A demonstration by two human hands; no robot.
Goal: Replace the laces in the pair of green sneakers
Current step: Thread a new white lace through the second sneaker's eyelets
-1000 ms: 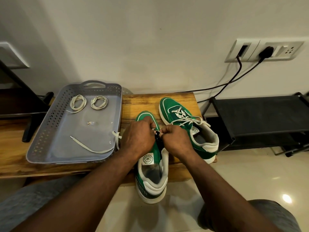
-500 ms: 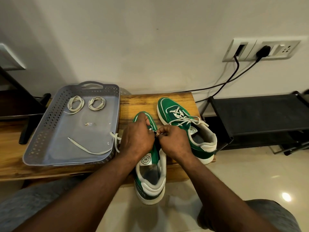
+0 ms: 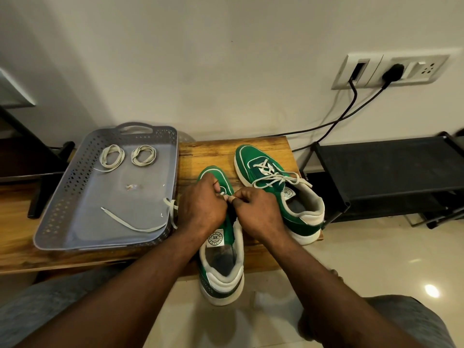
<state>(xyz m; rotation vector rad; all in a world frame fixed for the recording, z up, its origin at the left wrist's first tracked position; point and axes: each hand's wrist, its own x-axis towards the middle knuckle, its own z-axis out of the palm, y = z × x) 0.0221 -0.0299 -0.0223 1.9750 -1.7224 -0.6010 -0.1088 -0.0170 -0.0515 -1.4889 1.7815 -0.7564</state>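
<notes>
Both my left hand (image 3: 200, 209) and right hand (image 3: 259, 213) curl tight, pinching the lace (image 3: 226, 197) over the near green sneaker (image 3: 221, 262), heel toward me for reach. I think I'm threading. The other sneaker (image 3: 278, 197) sits far right, laced.

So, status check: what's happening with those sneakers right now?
Busy: left hand and right hand pinching a lace on the near sneaker. The far sneaker laced. Nothing blocking.

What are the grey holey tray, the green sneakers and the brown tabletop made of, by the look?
Grey perforated tray: probably moulded plastic, matte; regular cut-out pattern, moulded handle.
Green sneakers: uppers look like suede or brushed fabric, dull, no shine; white soles, likely rubber.
Brown tabletop: wood or wood-look laminate, faintly glossy, streaky grain.
</notes>
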